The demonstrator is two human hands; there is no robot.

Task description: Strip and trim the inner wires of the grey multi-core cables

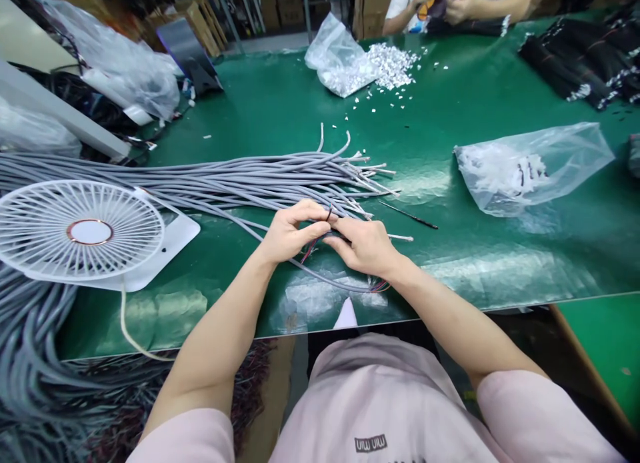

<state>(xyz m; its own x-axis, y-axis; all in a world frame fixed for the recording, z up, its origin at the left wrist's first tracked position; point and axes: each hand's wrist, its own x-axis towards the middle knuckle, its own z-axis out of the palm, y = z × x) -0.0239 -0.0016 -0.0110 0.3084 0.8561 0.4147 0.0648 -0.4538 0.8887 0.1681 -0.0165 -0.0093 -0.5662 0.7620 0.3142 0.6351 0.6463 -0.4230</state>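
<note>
My left hand (296,231) is closed, with thumb and fingertips pinching thin wires, a dark one sticking up between them. My right hand (367,244) is closed too, its fingertips meeting the left ones on the same wires. Red and dark strands (309,251) hang just below the fingers. A grey cable (327,282) loops beneath both hands, and coloured wires (381,286) come out of its end by my right wrist. Behind the hands lies a bundle of grey cables (260,176) with whitish stripped ends. The fingers hide exactly how the wires are gripped.
A white fan (145,250) lies at left. A thin dark-handled tool (410,214) rests right of the cable ends. Farther back are a bag (340,63) spilling small white pieces, another clear bag (530,170) and black cable bundles (585,56). A co-worker's hands (460,8) work opposite.
</note>
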